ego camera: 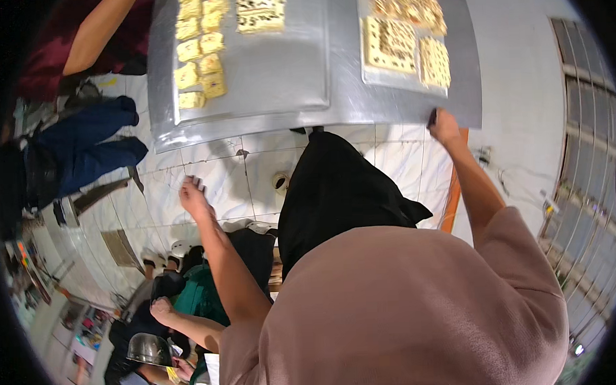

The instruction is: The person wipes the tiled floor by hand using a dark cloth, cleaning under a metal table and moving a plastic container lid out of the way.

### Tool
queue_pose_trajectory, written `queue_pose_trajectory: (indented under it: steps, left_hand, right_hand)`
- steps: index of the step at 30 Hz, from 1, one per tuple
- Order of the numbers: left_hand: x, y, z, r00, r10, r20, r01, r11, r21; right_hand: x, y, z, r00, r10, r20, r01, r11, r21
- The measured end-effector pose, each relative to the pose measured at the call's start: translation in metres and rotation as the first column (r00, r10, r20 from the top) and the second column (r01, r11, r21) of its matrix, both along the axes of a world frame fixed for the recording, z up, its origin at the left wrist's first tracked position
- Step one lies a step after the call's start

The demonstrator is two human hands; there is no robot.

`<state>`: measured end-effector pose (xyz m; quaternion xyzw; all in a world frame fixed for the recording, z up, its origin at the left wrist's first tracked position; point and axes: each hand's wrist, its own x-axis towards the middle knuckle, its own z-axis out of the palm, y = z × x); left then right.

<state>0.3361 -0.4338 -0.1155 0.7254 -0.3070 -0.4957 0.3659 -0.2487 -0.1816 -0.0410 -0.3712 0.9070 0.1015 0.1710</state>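
My left hand hangs over the tiled floor in front of the metal table, its fingers loosely bent and slightly blurred, with nothing seen in it. My right hand is at the table's front right edge, closed around a small dark object too unclear to name. Just beyond it, a right-hand tray carries a pale slab studded with dark bits, a narrower studded slab and brown-topped pieces. On the left-hand tray lie several pale yellow food pieces and a dark-studded slab.
The metal tabletop spans the space before me. At left stand a person in a dark red sleeve and another in blue jeans. Behind my left arm, a person's hand and a metal bowl show. A barred window is right.
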Motion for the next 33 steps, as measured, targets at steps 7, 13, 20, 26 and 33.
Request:
queue_pose_trajectory:
  steps: [7,13,20,26,33]
  left_hand:
    - [-0.032,-0.094,0.054,0.991,0.133,0.006,-0.133,0.99,0.041]
    - [-0.051,-0.121,0.052,0.933,0.243,-0.265,-0.274,0.958,-0.088]
    - [-0.091,-0.133,0.038,0.907,0.307,-0.289,-0.334,0.941,-0.046]
    - [-0.042,-0.18,0.001,0.737,0.363,0.57,-0.525,0.839,0.145]
    - [-0.082,-0.151,0.04,0.79,0.117,0.602,-0.288,0.937,0.196]
  right_hand:
    - [0.002,-0.002,0.006,0.998,-0.042,-0.038,0.047,0.992,0.12]
    - [0.014,-0.017,0.013,0.997,-0.064,-0.042,0.07,0.985,0.158]
    - [0.01,-0.003,0.021,0.996,-0.028,-0.084,0.042,0.985,0.169]
    - [0.027,-0.027,0.014,0.998,-0.058,-0.023,0.061,0.992,0.115]
    - [0.011,-0.003,0.008,0.994,-0.098,-0.045,0.101,0.992,0.072]
